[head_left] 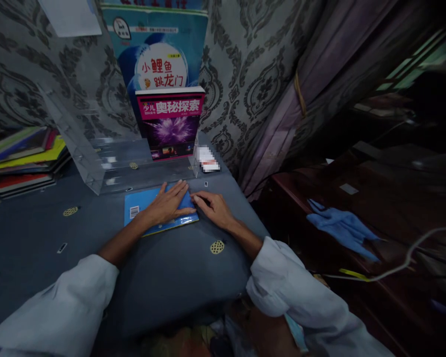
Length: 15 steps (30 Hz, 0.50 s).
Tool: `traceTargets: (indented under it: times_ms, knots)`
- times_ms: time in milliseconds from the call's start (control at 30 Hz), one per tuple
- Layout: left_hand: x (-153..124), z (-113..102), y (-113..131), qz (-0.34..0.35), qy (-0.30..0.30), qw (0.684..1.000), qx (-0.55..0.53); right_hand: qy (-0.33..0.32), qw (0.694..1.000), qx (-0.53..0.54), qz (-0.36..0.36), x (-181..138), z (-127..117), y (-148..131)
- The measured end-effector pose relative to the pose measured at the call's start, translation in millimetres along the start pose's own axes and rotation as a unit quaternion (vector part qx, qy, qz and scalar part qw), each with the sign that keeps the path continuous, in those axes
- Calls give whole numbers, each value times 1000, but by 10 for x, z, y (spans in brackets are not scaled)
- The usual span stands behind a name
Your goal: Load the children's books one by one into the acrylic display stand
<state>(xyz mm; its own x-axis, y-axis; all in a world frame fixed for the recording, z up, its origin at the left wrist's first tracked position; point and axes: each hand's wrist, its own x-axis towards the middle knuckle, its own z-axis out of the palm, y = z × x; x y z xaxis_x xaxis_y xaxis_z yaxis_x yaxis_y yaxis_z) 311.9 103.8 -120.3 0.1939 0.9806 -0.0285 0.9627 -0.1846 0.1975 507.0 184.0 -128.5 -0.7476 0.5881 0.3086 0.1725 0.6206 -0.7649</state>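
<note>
A blue book [134,201] with a barcode on its cover lies flat on the cloth-covered table. Fingers stretched, my left hand [167,204] rests flat on top of it and hides much of the cover. At the book's right edge, my right hand [213,208] has its thumb and forefinger pinched together on the edge. Just behind the book stands a clear acrylic rack [115,163]. Upright in the rack is a magenta and black book [173,129], with a taller teal book [148,34] behind it.
A stack of books [26,153] sits at the left on the patterned tablecloth [163,277]. Beside the rack's right end lies a small white item [209,161], partly blurred out. To the right, a dark red cabinet [297,193] bears a blue cloth [342,225] and a pale cable [411,253].
</note>
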Motion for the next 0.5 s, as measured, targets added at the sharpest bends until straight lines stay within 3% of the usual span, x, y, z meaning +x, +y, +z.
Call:
traceTargets:
  times_ms: [500]
  knots:
    - [-233,-60,181,58,-23,998,-28,15,999,27,-10,24,9,102]
